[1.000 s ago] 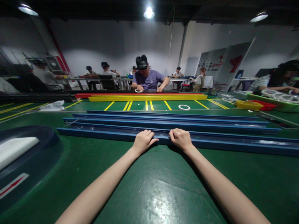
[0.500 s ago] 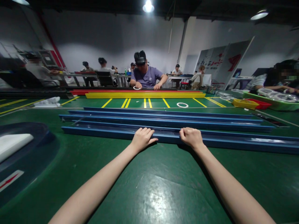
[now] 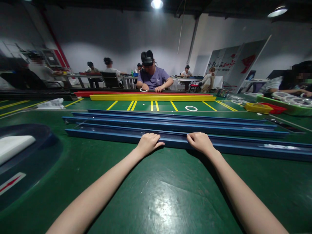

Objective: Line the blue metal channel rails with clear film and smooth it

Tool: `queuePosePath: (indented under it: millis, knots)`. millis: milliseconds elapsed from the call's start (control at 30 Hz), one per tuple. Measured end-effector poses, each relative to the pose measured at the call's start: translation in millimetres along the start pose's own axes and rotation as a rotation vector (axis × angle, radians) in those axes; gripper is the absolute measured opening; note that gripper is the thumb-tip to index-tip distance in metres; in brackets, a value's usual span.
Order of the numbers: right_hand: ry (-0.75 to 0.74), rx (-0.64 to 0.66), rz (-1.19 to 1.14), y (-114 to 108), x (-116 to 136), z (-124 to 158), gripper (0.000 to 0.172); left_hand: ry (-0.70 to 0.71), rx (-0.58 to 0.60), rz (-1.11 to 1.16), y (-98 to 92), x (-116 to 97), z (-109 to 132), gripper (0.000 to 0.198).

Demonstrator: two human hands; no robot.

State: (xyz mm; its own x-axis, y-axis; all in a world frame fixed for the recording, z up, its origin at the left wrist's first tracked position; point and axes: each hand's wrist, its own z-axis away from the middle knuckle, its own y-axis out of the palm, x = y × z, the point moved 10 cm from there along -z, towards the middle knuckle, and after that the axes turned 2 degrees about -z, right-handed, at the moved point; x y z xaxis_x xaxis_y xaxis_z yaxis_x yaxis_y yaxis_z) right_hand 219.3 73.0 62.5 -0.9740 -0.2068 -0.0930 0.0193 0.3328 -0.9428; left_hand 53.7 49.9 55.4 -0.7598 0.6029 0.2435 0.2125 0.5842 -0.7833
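Across the green table [image 3: 156, 182] lie several long blue channels; the nearest blue channel [image 3: 243, 145] runs under both of my hands. My left hand [image 3: 149, 143] rests on its near wall, fingers curled over the edge into the trough and thumb pointing right. To the right, my right hand [image 3: 200, 141] is closed over the same wall, its fingertips hidden inside the channel. A short stretch of the channel shows between the hands. Behind it, the other blue channels [image 3: 219, 125] lie roughly parallel.
A white ring [image 3: 191, 108] lies beyond the channels, before a yellow channel [image 3: 151, 97]. A person [image 3: 154, 78] sits opposite. At right are a yellow tray [image 3: 258, 108] and a green tray [image 3: 287, 105]; at left, a dark blue object [image 3: 36, 165].
The view has shifted slightly. Both hands stay on the nearest blue channel, with the right hand's fingers turned a little more to the left.
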Motion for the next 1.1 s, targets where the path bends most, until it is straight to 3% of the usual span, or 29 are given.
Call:
queuePosePath:
  millis: [400, 767, 1100]
  knots:
    - [-0.101, 0.053, -0.130, 4, 9, 2, 0.042, -0.020, 0.058, 0.026, 4.8, 3, -2, 0.042]
    - [-0.098, 0.084, -0.094, 6, 8, 2, 0.044, -0.108, 0.152, 0.110, 6.5, 13, -6, 0.043]
    - [-0.030, -0.078, -0.045, -9, 19, 0, 0.042, -0.211, 0.231, 0.158, 13.6, 21, -7, 0.045]
